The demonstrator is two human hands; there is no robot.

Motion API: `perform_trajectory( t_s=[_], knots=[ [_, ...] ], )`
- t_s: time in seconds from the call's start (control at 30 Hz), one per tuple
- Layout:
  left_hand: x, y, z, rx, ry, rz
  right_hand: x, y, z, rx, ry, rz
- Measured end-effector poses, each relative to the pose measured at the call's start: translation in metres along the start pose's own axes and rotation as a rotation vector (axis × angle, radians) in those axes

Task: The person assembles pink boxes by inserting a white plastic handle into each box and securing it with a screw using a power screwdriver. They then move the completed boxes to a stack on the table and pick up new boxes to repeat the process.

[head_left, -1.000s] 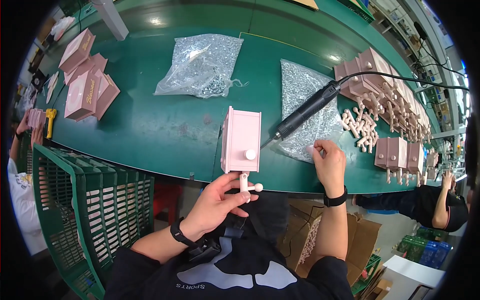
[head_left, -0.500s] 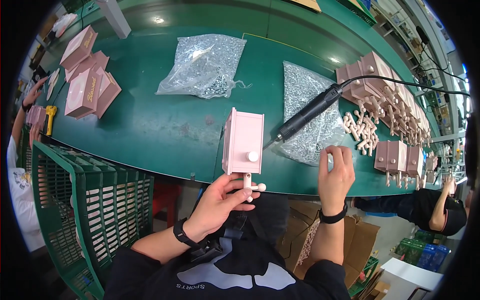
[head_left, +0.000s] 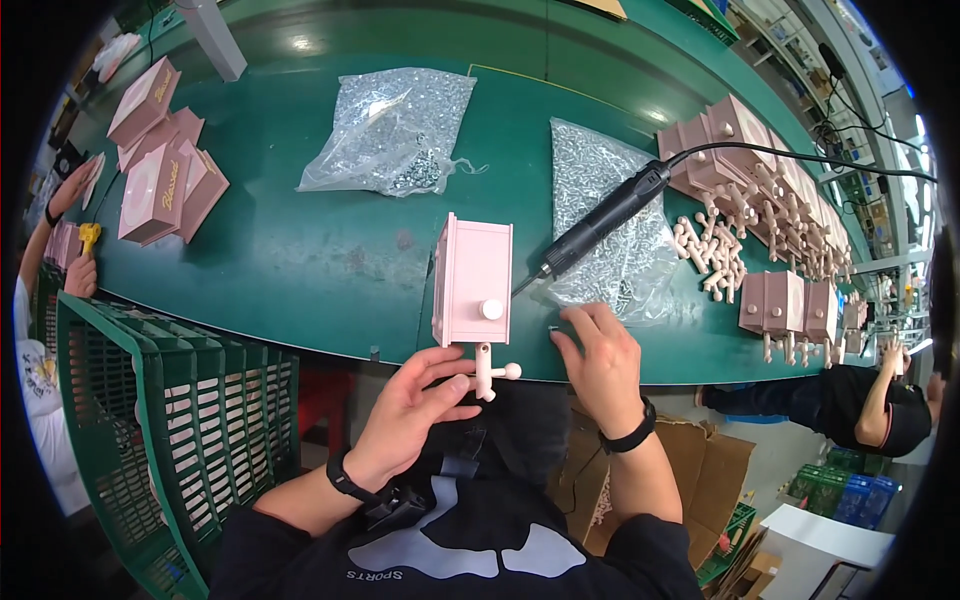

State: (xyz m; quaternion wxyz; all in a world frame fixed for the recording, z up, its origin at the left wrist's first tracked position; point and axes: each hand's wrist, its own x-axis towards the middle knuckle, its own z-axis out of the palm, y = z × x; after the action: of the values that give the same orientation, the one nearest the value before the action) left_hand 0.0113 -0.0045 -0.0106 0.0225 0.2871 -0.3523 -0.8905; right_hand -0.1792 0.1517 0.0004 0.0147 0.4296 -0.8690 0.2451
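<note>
A pink wooden box (head_left: 478, 275) with a round white knob (head_left: 490, 309) stands at the bench's front edge. From its near end sticks a pale pink crank handle (head_left: 485, 372) with a ball-tipped side peg. My left hand (head_left: 405, 405) is just left of this handle, thumb and fingers apart; its fingertips reach under the box's near edge. My right hand (head_left: 612, 365) hovers over the bench edge, right of the box. A tiny metal screw (head_left: 554, 329) shows at its thumb and forefinger tips. Behind it a black electric screwdriver (head_left: 610, 215) lies with its bit toward the box.
Clear bags of small metal hardware (head_left: 390, 130) and screws (head_left: 590, 165) lie on the green bench. Loose wooden pegs (head_left: 712, 255) and pink boxes (head_left: 770, 300) sit right; more boxes (head_left: 155, 195) left. A green crate (head_left: 150, 350) stands near left, a cardboard box (head_left: 700, 480) below right.
My right hand has moved left toward the box from beside the screw bag. My left hand's fingers have come off the crank handle. At far left, a co-worker's hand has reached the yellow tool.
</note>
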Motion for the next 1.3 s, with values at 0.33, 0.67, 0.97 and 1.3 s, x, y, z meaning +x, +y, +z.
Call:
perform_trajectory(
  t_s=[0.33, 0.67, 0.97, 1.3],
  knots=[
    [-0.009, -0.006, -0.013, 0.094, 0.053, 0.081, 0.006, 0.006, -0.005, -0.171, -0.229, -0.147],
    [0.011, -0.008, 0.006, 0.019, -0.052, 0.107, -0.005, -0.051, -0.008, 0.571, -0.136, 0.291],
    [0.019, -0.007, 0.005, -0.026, -0.059, 0.069, -0.021, -0.066, 0.028, 0.924, -0.015, 0.482],
    [0.022, -0.01, 0.002, -0.05, -0.088, 0.061, -0.015, -0.08, 0.027, 0.689, 0.046, 0.404]
  ],
)
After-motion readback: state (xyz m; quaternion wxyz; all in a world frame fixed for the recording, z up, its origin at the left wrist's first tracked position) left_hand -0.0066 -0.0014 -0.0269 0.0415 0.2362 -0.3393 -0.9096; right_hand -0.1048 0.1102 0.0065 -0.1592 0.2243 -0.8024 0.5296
